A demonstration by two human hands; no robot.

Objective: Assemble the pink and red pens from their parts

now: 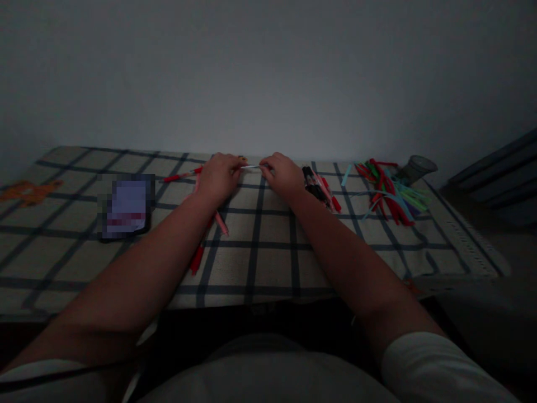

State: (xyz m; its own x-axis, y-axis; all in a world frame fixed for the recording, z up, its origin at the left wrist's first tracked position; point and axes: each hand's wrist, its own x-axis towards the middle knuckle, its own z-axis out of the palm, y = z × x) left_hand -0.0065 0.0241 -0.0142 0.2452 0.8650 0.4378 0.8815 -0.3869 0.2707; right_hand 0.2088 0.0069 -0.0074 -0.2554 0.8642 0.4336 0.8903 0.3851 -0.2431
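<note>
Head | left hand (218,180), right hand (285,174): grip pinched on thin white stick (250,166) | phone (126,204): screen pixelated, unreadable

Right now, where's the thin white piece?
Head view, centre, near the far edge of the checked tablecloth: the thin white piece spans the gap between left grip and right grip.

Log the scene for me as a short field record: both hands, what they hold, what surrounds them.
Left hand: pinching one end of a thin pale item
Right hand: at its other end
Beside right hand: red, pink and black pens
By left forearm: loose red and pink pens
Far right: coloured strips, cup-like container
Left side: orange item, phone-like device, screen pixelated
Surface: checked cloth
</note>
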